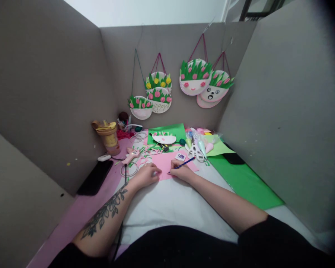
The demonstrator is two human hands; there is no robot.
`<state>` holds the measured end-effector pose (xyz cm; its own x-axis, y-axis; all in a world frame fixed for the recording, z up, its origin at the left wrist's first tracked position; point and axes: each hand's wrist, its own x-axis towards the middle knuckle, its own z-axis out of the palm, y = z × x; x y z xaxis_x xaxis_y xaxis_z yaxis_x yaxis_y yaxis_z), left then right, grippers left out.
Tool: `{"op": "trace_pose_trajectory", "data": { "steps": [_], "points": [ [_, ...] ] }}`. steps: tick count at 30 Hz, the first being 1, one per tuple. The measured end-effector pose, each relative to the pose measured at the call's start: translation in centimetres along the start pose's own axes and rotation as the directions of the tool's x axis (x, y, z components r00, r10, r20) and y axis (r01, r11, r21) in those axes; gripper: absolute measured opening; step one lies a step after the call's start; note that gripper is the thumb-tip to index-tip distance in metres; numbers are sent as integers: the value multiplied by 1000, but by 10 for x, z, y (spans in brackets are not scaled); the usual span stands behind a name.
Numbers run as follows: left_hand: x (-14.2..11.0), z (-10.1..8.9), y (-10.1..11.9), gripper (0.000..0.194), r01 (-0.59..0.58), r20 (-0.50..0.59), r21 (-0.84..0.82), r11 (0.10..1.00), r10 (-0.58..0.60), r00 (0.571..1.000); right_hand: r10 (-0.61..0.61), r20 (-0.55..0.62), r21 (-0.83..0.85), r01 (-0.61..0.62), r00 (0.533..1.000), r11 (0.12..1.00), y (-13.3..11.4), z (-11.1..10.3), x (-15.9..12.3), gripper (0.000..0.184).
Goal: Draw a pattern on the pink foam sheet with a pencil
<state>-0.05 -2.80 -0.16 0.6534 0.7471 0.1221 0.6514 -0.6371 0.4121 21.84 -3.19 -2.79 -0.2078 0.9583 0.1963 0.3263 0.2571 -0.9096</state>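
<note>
My right hand [181,170] is closed around a blue pencil [186,162], whose tip touches the near edge of a pink paper sheet [162,160] on the desk. Beside it, my left hand [147,174] rests with curled fingers on the same sheet's left part, pressing it down. A small white card with blue marks [180,156] lies just beyond my right hand. White scissors [195,152] sit a little farther back to the right.
Grey partition walls enclose the desk. Several paper-plate flower crafts [195,77] hang on the back wall. A yellow-lidded bottle [109,137] and a black phone [95,177] are at left; green paper [241,178] lies at right. A half-plate craft [164,139] sits on green paper behind.
</note>
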Motion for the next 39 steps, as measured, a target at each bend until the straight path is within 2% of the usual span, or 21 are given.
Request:
{"op": "trace_pose_trajectory", "data": {
  "steps": [9, 18, 35, 39],
  "points": [
    [0, 0, 1, 32, 24, 8, -2, 1000, -24, 1000, 71, 8, 146, -71, 997, 987, -2, 0, -3, 16],
    [1, 0, 1, 33, 21, 9, 5, 1000, -21, 1000, 25, -16, 9, -24, 1000, 1000, 0, 0, 0, 18],
    [1, -1, 2, 33, 29, 14, 9, 1000, -29, 999, 87, 63, 102, -93, 994, 990, -8, -3, -5, 17],
    [0, 0, 1, 32, 26, 6, 3, 1000, -26, 1000, 75, 13, 144, -76, 997, 987, -6, -2, -4, 16]
  ]
}}
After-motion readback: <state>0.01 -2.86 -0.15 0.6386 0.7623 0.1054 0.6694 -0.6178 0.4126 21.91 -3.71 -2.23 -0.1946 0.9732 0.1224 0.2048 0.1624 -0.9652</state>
